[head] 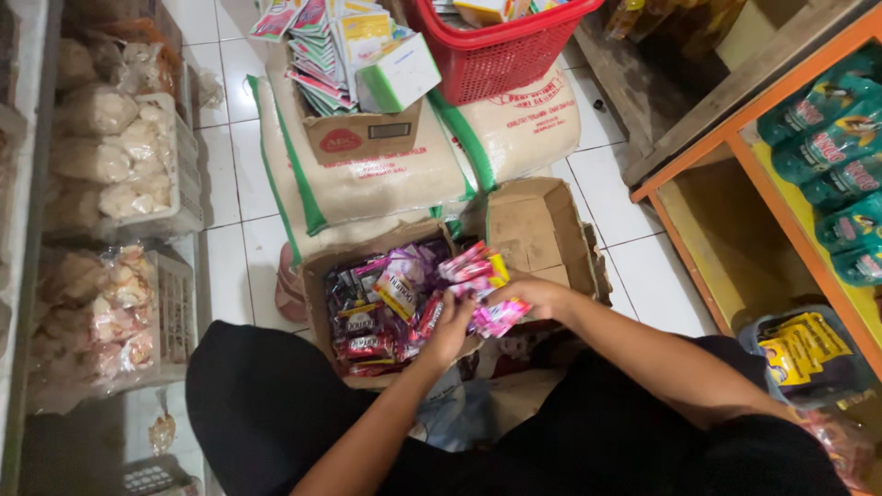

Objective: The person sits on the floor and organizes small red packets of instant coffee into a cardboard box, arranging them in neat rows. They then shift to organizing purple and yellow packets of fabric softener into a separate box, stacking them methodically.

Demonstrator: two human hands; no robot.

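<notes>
An open cardboard box [542, 225] on the floor in front of me holds several small sachets [372, 303] in purple, pink and dark red. My right hand [537, 296] grips a bundle of pink sachets [482, 285] over the box's right side. My left hand [450, 326] reaches into the box beside it and touches the same bundle from below. My forearms cross my dark-clothed lap.
Two large white sacks [367, 188] lie behind the box. A smaller carton of packets [354, 60] and a red basket [501, 46] rest on them. An orange shelf [781, 184] with green pouches stands at right. Racks of bagged crackers [115, 165] line the left.
</notes>
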